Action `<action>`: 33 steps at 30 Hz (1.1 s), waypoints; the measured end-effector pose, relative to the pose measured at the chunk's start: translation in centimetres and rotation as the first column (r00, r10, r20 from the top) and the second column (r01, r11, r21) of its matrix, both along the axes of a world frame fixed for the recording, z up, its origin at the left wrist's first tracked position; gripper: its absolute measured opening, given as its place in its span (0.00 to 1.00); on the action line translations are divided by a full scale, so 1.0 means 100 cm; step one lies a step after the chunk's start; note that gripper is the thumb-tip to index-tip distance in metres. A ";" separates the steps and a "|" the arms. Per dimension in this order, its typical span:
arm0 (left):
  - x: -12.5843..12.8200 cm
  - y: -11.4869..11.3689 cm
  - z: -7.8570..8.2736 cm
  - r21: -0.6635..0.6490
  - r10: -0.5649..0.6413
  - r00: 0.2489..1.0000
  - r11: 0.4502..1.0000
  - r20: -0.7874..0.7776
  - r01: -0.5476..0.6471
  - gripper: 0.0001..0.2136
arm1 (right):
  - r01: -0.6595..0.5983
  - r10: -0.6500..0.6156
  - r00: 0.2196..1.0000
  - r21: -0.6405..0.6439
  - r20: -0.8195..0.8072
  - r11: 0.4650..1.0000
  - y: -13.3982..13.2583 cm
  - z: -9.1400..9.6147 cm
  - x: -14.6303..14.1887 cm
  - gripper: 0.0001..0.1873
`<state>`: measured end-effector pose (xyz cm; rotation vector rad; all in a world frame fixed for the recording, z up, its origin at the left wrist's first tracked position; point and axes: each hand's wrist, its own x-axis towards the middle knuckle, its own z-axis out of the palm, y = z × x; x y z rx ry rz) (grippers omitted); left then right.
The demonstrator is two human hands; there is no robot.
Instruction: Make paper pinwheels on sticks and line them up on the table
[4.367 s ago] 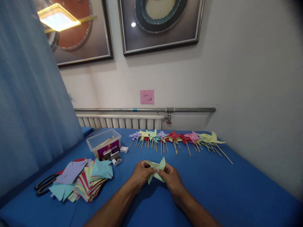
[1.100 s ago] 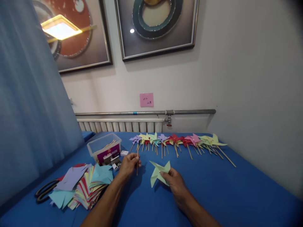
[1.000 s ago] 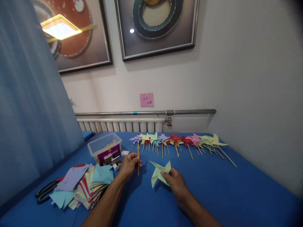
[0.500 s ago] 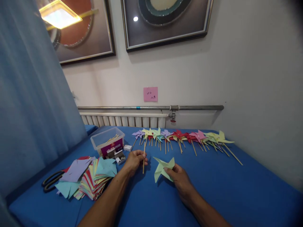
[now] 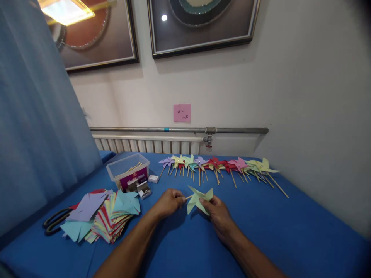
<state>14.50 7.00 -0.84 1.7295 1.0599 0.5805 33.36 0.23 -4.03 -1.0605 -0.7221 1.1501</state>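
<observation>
My right hand (image 5: pixel 218 210) pinches a pale green paper pinwheel (image 5: pixel 194 201) near its centre, thumb on the front. In my left hand (image 5: pixel 171 202) is a thin wooden stick (image 5: pixel 189 197), gripped between thumb and fingers. Its visible end points right, at the pinwheel's left side; whether it touches the paper or passes behind it I cannot tell. Both hands are above the blue-covered table (image 5: pixel 185 247). Finished pinwheels on sticks, such as a pink one (image 5: pixel 239 163) and a red one (image 5: pixel 216 162), lie in a row behind the hands.
At left lie cut paper sheets (image 5: pixel 108 220) in a fanned stack and black-handled scissors (image 5: pixel 56 221). A clear plastic box (image 5: pixel 129 170) holds sticks. Beside it sit an open small box of metal pins (image 5: pixel 144 190) and a white box (image 5: pixel 153 178). A blue curtain (image 5: pixel 43 108) hangs at left.
My left hand has turned the stick from upright to nearly level and brought it right, up to the pinwheel. My right hand still holds the pinwheel in nearly the same place.
</observation>
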 end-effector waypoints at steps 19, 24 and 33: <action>0.012 -0.020 0.000 0.138 0.019 0.994 0.990 -0.107 -0.005 0.10 | 0.033 -0.033 0.999 0.001 0.030 0.999 -0.006 0.006 -0.002 0.20; 0.012 -0.021 0.000 0.146 0.029 0.994 0.989 -0.105 -0.013 0.10 | 0.037 -0.037 0.999 0.008 0.020 0.999 -0.005 0.005 -0.002 0.21; 0.010 -0.025 0.008 0.201 0.034 0.983 0.979 -0.179 0.003 0.11 | 0.032 -0.032 0.999 0.003 0.002 0.999 -0.004 0.005 -0.002 0.19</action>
